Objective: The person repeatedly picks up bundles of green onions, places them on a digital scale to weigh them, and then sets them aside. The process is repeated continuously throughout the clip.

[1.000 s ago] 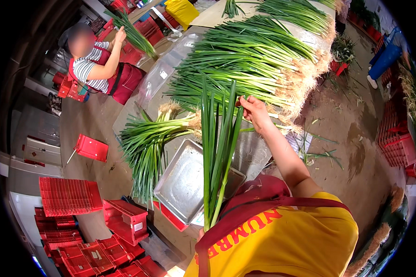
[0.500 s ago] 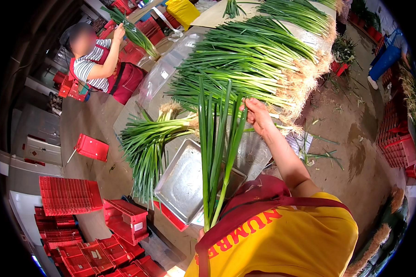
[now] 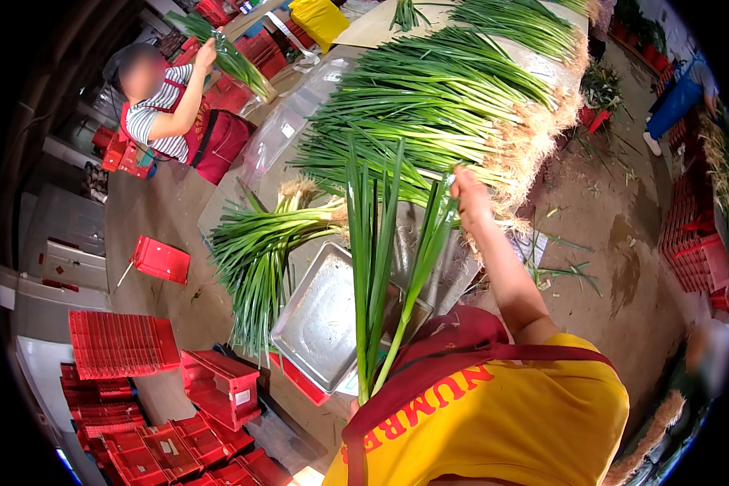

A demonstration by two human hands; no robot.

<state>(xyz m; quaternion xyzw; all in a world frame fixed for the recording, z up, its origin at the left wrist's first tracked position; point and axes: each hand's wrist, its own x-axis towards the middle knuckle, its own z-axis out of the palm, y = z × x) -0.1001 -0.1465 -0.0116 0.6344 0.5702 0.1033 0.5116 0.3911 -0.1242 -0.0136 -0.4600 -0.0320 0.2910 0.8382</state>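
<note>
A few long green onions (image 3: 368, 283) stand upright in front of me, leaves up and white ends down. My left hand (image 3: 354, 408) is closed round their lower ends, mostly hidden by the stalks and my apron. My right hand (image 3: 471, 198) has its fingers closed at the leaf tips of the rightmost stalk (image 3: 417, 283), which leans away from the others. Behind them, a wide heap of green onions (image 3: 429, 113) with pale roots covers the table. A smaller bunch (image 3: 255, 243) hangs over the table's left side, beside a metal tray (image 3: 312, 320).
A co-worker (image 3: 166, 113) at the far left holds up a bunch of green onions (image 3: 233, 61). Red crates (image 3: 125, 344) are stacked at the lower left, and more crates (image 3: 688, 235) stand at the right. Loose leaves (image 3: 571, 275) litter the floor.
My right hand has moved a little to the right, drawing the rightmost stalk's leaves away from the others. The left hand stays low at the stalk ends.
</note>
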